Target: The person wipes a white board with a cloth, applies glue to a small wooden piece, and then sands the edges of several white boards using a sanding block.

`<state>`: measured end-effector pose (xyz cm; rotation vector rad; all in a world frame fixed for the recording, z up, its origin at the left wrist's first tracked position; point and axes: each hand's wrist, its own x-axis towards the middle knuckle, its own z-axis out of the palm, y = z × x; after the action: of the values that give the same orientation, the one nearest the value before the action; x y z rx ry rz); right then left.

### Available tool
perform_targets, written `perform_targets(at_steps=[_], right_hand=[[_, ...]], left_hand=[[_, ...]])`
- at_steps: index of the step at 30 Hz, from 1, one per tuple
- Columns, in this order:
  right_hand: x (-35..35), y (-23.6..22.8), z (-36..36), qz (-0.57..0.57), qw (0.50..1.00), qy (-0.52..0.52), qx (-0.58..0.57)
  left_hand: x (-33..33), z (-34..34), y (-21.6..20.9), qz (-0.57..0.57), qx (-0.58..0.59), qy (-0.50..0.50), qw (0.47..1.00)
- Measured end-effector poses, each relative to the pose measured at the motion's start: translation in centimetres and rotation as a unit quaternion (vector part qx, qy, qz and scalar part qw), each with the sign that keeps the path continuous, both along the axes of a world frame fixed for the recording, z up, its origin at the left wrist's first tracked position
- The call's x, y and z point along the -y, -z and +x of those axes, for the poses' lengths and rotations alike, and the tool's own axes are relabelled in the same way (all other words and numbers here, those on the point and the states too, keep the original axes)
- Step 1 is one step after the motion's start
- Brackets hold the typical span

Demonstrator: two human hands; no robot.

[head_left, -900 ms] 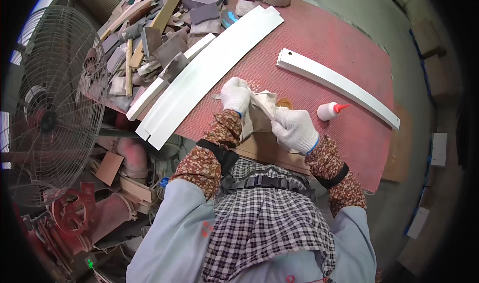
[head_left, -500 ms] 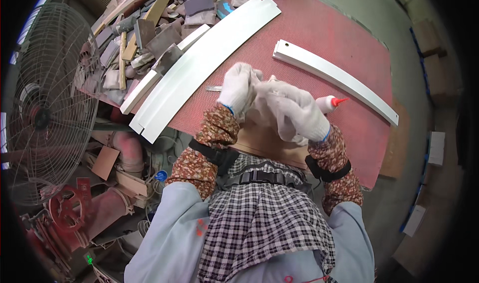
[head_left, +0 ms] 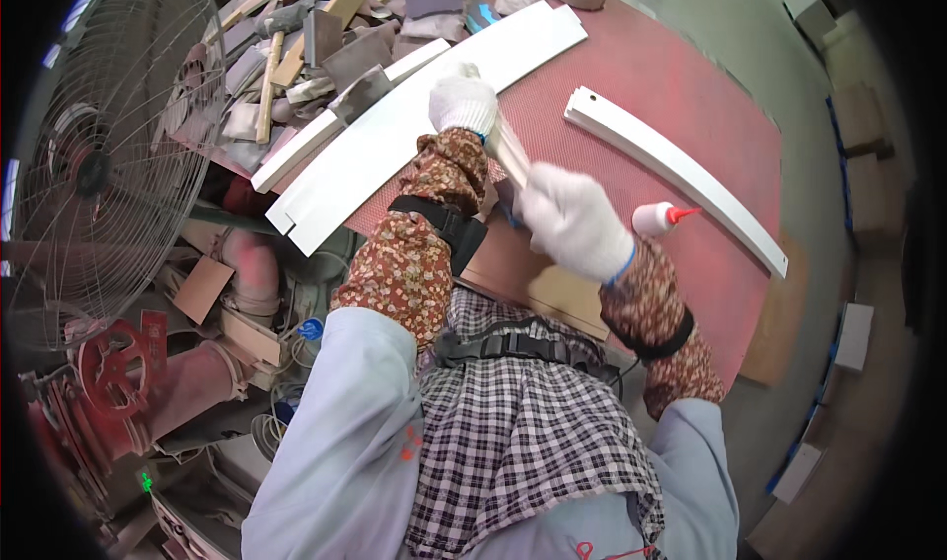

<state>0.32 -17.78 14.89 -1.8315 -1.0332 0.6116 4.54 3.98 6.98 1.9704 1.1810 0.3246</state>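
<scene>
Both my hands wear white knit gloves. My left hand (head_left: 464, 103) is closed over the long, wide white curved board (head_left: 380, 146); whether it touches the board I cannot tell. Toward the lower right, my right hand (head_left: 575, 224) is also closed. A pale cloth strip (head_left: 508, 153) is pulled taut between the two, slightly blurred, its ends hidden in the gloves. Just right of my right hand a white glue bottle (head_left: 650, 220) with a red nozzle lies on its side on the red textured tabletop (head_left: 715, 165).
A narrower white curved piece (head_left: 681, 170) rests at the right. Sanding blocks and wood scraps (head_left: 345, 52) heap up at the far left. A big wire-caged fan (head_left: 109, 165) stands on the left, above a red handwheel (head_left: 116, 368). Boxes (head_left: 858, 338) line the floor at right.
My hands have come apart, left hand forward over the wide board, right hand slightly back, stretching the cloth between them. The whole view has shifted a little.
</scene>
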Motion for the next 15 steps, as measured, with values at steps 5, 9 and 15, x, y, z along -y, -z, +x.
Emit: perform_targets(at_steps=[5,9,15], right_hand=[[2.1,0.2,-3.3,0.074,0.988,-0.052,0.123],[2.6,-2.4,-5.2,0.035,0.996,-0.053,0.066],[6.0,-4.6,-6.3,0.058,0.975,-0.138,0.165]], left_hand=[[-4.1,-1.4,3.4,0.09,0.1,-0.106,0.985],[-6.0,-2.2,2.3,0.104,0.15,-0.173,0.968],[-11.9,-3.3,1.8,0.158,0.208,-0.208,0.943]])
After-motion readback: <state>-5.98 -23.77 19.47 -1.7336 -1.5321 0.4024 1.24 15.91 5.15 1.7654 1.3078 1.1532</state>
